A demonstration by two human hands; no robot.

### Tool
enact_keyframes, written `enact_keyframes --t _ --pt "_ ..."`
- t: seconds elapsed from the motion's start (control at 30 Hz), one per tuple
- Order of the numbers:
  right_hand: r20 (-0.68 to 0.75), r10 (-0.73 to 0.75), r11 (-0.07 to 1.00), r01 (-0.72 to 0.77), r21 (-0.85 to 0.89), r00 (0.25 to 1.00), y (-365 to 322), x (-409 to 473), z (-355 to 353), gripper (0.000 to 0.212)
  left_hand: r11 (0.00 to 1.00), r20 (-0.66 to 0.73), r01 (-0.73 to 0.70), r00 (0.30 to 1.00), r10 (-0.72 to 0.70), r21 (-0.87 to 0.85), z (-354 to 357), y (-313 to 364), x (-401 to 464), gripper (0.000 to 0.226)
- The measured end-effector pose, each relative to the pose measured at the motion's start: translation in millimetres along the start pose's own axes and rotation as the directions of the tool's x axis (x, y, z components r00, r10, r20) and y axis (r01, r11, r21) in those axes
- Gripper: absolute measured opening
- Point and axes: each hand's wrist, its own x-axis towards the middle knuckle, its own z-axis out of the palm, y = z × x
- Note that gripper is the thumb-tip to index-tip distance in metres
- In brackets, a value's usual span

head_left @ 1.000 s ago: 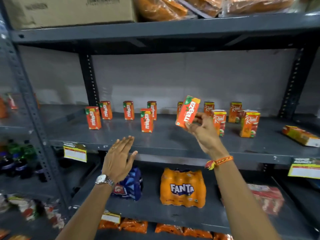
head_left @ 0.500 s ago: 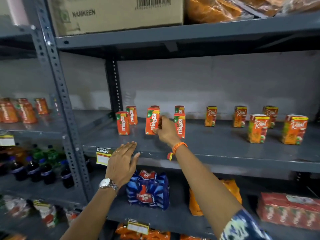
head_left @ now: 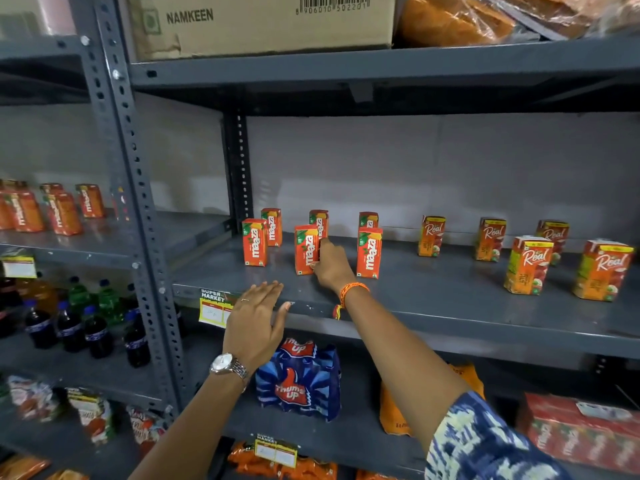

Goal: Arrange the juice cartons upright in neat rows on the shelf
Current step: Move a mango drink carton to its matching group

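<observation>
Several orange Maaza cartons stand upright in two rows on the grey shelf (head_left: 433,299). My right hand (head_left: 330,265) grips the front middle Maaza carton (head_left: 305,249), which stands on the shelf. Other Maaza cartons stand at the front left (head_left: 255,242) and the front right (head_left: 369,252), with three more behind them. My left hand (head_left: 254,323) hovers open at the shelf's front edge, holding nothing. Several Real cartons (head_left: 528,265) stand upright to the right.
A grey upright post (head_left: 138,216) splits this bay from the left one, which holds more Maaza cartons (head_left: 62,213). A Namkeen box (head_left: 263,22) sits on the shelf above. Thums Up pack (head_left: 298,379), soda bottles (head_left: 83,327) and snack packs lie below.
My right hand carried the Maaza carton from the right side leftward and set it upright in the front row. The view shifted left. My left hand stayed at the shelf edge.
</observation>
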Motion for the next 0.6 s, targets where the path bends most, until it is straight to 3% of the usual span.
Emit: enact_keyframes --t 0.17,0.27,0.37,0.43,0.6 --pt "-0.063 -0.139 0.978 0.127 -0.168 0.988 -1.5 -13.3 -18.1 0.038 1.0 -0.003 0.024 1.0 -0.024 0.019 2.5 9.3 -4.0 0.059" --pt "-0.157 -0.261 0.941 0.214 -0.262 0.952 2.1 -24.0 -42.4 0.044 1.0 -0.029 0.028 0.999 -0.028 -0.006 8.7 27.1 -11.2 0.058" --pt "-0.346 -0.415 0.901 0.328 -0.284 0.841 16.4 -39.2 -75.6 0.057 0.999 -0.048 -0.004 0.999 0.003 -0.04 18.2 54.9 -15.3 0.054" --pt "-0.478 -0.477 0.876 0.359 -0.321 0.738 32.3 -51.3 -104.3 0.05 0.997 -0.053 -0.027 0.998 0.023 -0.07 26.6 79.8 -15.2 0.053" --pt "-0.69 -0.469 0.883 0.305 -0.357 0.551 94.8 -78.0 -188.3 0.048 0.99 -0.061 -0.086 0.995 0.079 -0.114 49.5 146.5 -15.5 0.054"
